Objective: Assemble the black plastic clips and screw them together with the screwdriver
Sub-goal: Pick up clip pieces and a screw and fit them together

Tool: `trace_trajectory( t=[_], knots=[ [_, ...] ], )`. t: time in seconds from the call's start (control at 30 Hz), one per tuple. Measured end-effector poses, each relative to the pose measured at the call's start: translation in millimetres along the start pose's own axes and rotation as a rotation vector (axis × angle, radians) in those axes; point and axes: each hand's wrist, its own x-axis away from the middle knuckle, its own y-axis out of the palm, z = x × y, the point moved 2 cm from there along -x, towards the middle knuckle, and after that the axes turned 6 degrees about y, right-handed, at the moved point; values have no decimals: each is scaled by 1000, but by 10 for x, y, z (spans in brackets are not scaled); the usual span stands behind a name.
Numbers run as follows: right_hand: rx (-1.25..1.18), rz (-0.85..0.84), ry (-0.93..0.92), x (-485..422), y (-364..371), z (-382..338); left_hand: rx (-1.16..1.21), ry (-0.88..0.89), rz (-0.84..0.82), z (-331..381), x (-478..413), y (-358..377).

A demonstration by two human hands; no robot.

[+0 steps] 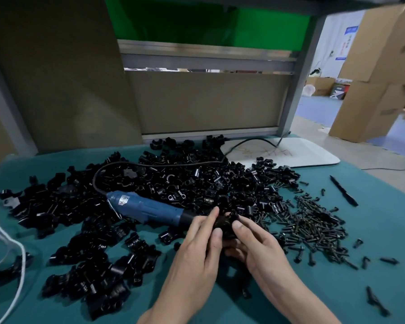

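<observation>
A black plastic clip assembly (226,224) is held above the teal table mat (372,230), near the middle front. My left hand (198,249) grips it from the left, fingers and thumb curled round it. My right hand (257,244) pinches it from the right, thumb on top. Much of the clip is hidden by my fingers. The blue electric screwdriver (147,208) lies on the pile just left of my hands, tip pointing toward them, its black cord (164,164) looping back. A large heap of loose black clips (173,181) covers the mat's middle and left.
A pile of small black screws (313,228) lies right of my hands. A black pen (344,191) rests at the far right, a white board (290,153) behind the heap, a white cord (14,260) at the left edge. Cardboard panels and a metal frame stand behind.
</observation>
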Motion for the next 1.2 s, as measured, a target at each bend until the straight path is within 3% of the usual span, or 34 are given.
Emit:
trace_trajectory(
  t=[0.13,0.3,0.8,1.2],
  knots=[
    [120,6,-47,-12,-21,20,94,-14,120,-19,-9,-56],
    [213,36,-90,-15,-50,45,181,-58,47,-26,15,-51],
    [116,19,-106,-5,-54,30,462,-125,37,33,-20,-52],
    [168,83,-168,21,-90,-35,363,-91,25,48,-14,-19]
  ],
)
